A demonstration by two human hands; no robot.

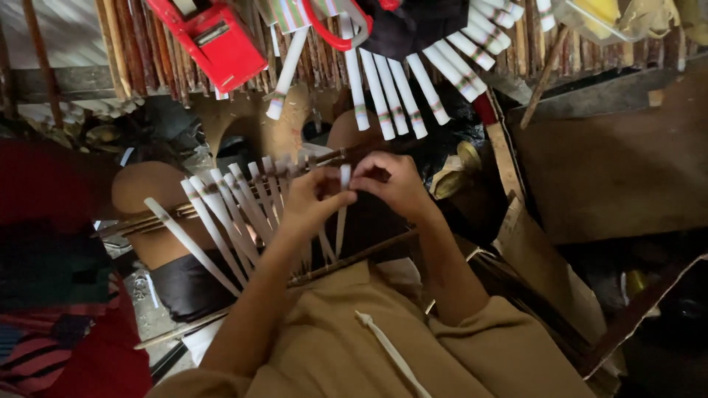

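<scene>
Both hands are meeting over the lap, working one white tube (pixel 344 210) that is standing nearly upright between them. Left hand (pixel 313 200) is closing thumb and forefinger on the tube just below its top end; right hand (pixel 394 184) is curling over the top end, fingertips (pixel 363 179) pinching or twisting there. Neither hand is open. The top end is sitting right between the two sets of fingertips; the shaft is hanging down below the left thumb, free of any grip.

Tube is looking like rolled paper: light, thin, fairly stiff along its length but likely crushable if squeezed hard, so a light pinch near the end seems the sound hold.

Left of the tube, a fan of similar tubes (pixel 228 214) is lying across thin sticks (pixel 147 221) over the knee, just beside the left hand. Above the tube, well apart, striped tubes (pixel 391 92) are lying on a slatted rack (pixel 140 51). A red box (pixel 221 40) is sitting up-left of it on that rack.
</scene>
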